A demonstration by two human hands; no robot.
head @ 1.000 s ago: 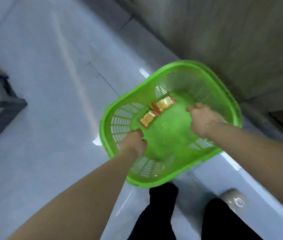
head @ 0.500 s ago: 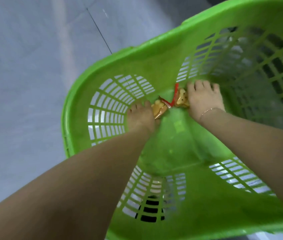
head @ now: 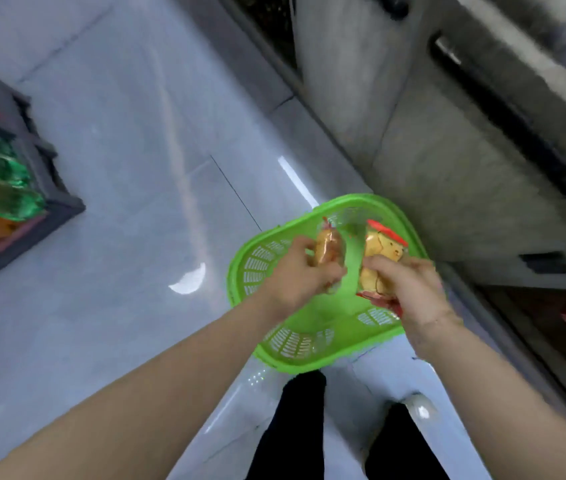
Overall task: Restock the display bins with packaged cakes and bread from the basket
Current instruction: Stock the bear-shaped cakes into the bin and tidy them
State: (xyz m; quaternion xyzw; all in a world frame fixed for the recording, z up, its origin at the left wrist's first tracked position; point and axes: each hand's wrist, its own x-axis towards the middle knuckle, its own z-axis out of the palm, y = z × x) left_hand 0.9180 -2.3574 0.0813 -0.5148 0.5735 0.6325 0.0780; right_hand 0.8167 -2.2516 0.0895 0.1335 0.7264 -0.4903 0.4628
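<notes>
Above a green basket on the floor, the left hand grips one packaged cake; the right hand grips another cake packet.

Green slotted plastic basket on the grey floor, two clear-wrapped golden cakes above it, smaller cake packet on the left, bear-shaped cake packet with red edging on the right, apart

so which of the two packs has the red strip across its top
The pack in the right hand, at; the left hand's pack shows none.
</notes>
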